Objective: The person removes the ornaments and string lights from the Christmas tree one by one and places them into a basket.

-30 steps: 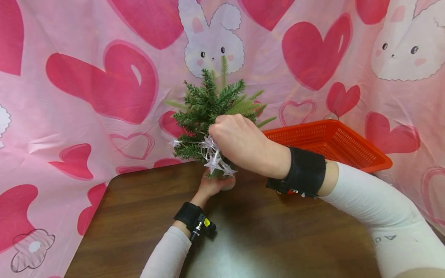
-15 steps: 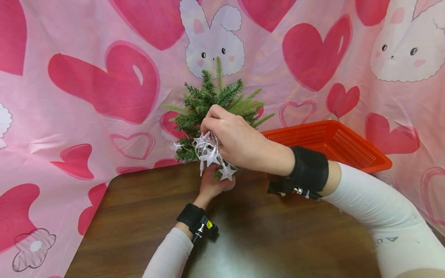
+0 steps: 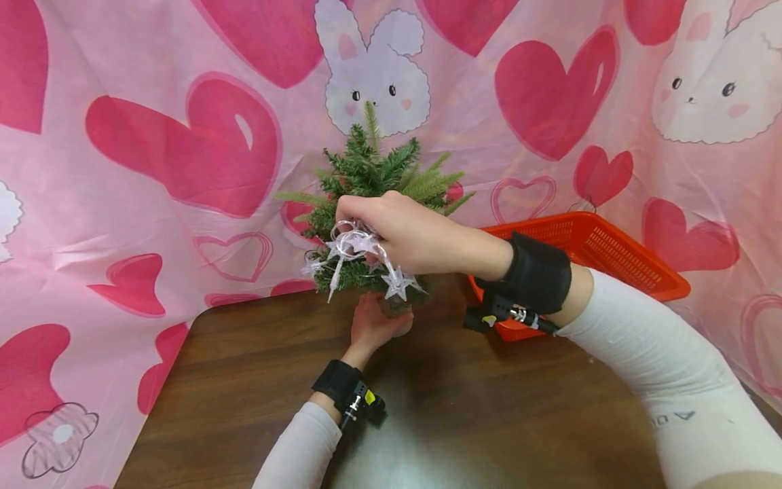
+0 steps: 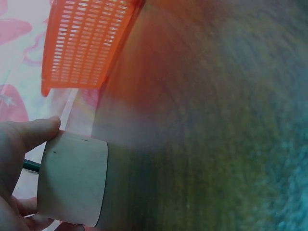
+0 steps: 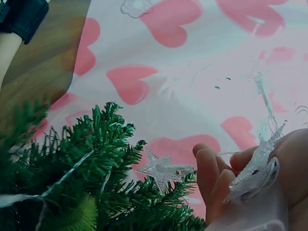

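A small artificial Christmas tree stands at the back of the table. My left hand grips its pale, wood-look base, with the thumb on the upper rim and the fingers round the lower side in the left wrist view. In front of the branches, my right hand holds a bunched string of clear star lights. One star hangs by the branch tips in the right wrist view, and part of the wire lies across the needles. The right hand hides the middle of the tree.
An orange-red perforated basket sits at the back right, partly behind my right forearm. A pink curtain with hearts and rabbits hangs behind the brown wooden table.
My right hand has moved left across the front of the tree, carrying the bunched star lights. The treetop has shifted left. My left hand keeps its grip on the base.
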The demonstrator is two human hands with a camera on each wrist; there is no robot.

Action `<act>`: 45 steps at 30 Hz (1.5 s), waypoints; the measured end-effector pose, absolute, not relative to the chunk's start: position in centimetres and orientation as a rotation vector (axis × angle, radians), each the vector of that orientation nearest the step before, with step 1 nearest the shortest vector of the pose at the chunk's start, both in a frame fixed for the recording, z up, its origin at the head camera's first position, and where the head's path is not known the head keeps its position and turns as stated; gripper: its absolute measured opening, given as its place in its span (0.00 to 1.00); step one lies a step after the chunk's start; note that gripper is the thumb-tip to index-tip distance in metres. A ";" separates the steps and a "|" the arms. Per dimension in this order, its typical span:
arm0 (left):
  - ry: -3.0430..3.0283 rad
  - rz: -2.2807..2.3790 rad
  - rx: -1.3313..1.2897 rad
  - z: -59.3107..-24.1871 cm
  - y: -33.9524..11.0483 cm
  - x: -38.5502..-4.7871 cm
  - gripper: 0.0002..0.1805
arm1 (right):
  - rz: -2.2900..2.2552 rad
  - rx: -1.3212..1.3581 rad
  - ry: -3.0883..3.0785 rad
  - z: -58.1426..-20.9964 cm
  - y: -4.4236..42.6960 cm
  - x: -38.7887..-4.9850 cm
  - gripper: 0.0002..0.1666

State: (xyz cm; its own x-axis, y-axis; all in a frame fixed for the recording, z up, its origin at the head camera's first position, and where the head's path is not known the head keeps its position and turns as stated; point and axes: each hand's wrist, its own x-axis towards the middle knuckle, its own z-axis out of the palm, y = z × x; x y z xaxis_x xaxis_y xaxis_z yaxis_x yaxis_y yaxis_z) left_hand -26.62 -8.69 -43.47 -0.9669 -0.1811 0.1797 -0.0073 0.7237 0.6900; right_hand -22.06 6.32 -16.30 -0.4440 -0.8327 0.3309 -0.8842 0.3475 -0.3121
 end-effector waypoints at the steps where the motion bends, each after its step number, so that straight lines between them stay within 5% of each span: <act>1: -2.697 -1.059 0.159 -43.5 -8.7 -26.6 0.42 | 0.668 1.582 -2.486 -16.2 6.2 -22.0 0.09; 13: -2.738 -0.854 0.153 -44.0 -8.5 -26.4 0.38 | 0.673 1.477 -2.454 -16.3 5.2 -21.6 0.14; 24: -2.601 -1.363 -0.401 -43.5 -10.9 -27.1 0.33 | 0.535 1.379 -2.500 -16.7 5.5 -21.4 0.22; 33: -2.610 -1.496 -0.452 -43.1 -11.6 -27.0 0.41 | 0.318 1.244 -2.431 -17.0 6.1 -21.1 0.12; 45: -2.611 -1.474 -0.253 -43.3 -11.1 -26.3 0.33 | -0.036 1.019 -2.435 -17.3 6.3 -20.7 0.21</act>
State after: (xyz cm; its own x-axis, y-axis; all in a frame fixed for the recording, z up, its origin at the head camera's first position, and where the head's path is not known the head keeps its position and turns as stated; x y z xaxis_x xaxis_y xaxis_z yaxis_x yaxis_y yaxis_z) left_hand -26.34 -11.11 -43.30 -0.9772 0.0809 0.1964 0.2100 0.5082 0.8353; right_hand -20.73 6.34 -17.34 -0.5975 -0.6746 0.4335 -0.6614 0.7202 0.2093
